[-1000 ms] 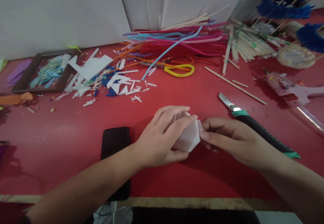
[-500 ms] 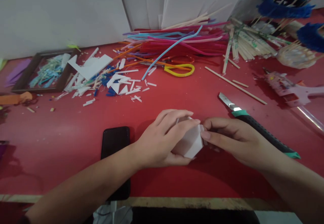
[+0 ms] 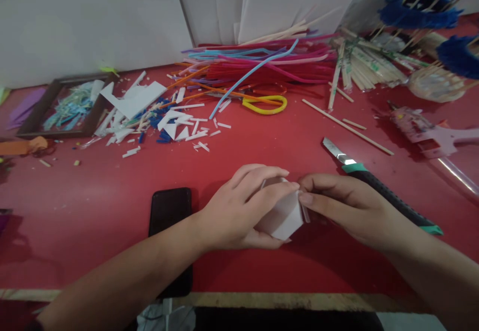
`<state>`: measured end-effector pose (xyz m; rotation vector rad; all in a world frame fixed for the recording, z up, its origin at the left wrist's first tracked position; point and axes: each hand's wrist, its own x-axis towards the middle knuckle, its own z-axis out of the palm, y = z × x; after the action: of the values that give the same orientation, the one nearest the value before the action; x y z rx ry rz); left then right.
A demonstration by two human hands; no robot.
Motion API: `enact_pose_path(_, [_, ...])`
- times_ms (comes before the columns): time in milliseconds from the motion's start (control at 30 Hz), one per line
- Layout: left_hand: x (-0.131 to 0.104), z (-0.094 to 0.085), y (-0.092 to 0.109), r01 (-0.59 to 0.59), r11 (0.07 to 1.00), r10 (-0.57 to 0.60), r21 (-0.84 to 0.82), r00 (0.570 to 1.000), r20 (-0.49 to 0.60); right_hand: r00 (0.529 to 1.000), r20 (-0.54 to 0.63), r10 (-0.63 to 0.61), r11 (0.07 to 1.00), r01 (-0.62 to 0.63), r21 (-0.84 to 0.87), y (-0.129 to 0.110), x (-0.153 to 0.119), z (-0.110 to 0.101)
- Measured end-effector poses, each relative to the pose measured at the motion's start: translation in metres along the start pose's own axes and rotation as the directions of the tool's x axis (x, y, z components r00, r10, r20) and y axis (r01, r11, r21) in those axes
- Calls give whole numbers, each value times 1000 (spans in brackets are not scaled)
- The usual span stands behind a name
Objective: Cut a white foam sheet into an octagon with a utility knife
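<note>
My left hand (image 3: 249, 206) is wrapped around a small white open-sided box (image 3: 285, 219) that looks folded from card or foam board. Its fingers lie over the top and the thumb sits underneath. At the box's right edge, my right hand (image 3: 337, 203) pinches a narrow white strip (image 3: 306, 214) between thumb and forefinger, held against or very close to the box. The far side of the box is hidden by my fingers. A green-and-black utility knife (image 3: 385, 186), blade out, lies just beyond my right hand. Beside my left wrist rests a black phone (image 3: 171, 210).
Behind are white scraps (image 3: 174, 121), yellow-handled scissors (image 3: 264, 105), colourful pipe cleaners (image 3: 262, 64) and wooden sticks (image 3: 348, 126). A pink glue gun (image 3: 437, 139) lies at right, near blue fuzzy pieces (image 3: 419, 11). A dark frame (image 3: 37, 121) holds trimmings at left.
Both hands and the box have shifted very slightly down and to the right. More of the narrow strip shows below my right fingertips.
</note>
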<state>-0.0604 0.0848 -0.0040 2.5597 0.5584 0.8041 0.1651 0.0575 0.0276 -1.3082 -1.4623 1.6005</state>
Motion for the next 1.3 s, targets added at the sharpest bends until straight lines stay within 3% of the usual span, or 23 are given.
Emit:
enact_pose_path(500, [0,2,-1,-46,999,46,16,998,-31,1000,-17,-14,993,15,114,7,0,-1])
enact_pose_path(767, [-1,1,0,-17,1000,16,-27,999,-32,975,-223,-2,971,55,231,7,7,-5])
enact_pose_path(867, [0,-1,1,-24,997,23,-73,1000,-14,970,-243,-10,971,68,231,-3,26,-4])
enact_pose_path(967, [1,-4,3,-5,989,13,-149,998,54,972,-233,-27,971,82,227,-19,63,1])
enact_pose_path(1167, [-1,-6,2,42,974,-10,-224,990,142,983,-143,-115,979,136,150,-55,145,37])
enact_pose_path(1300, [-2,-1,0,219,970,-216,-104,976,36,981,-86,-172,979,180,98,-65,161,54])
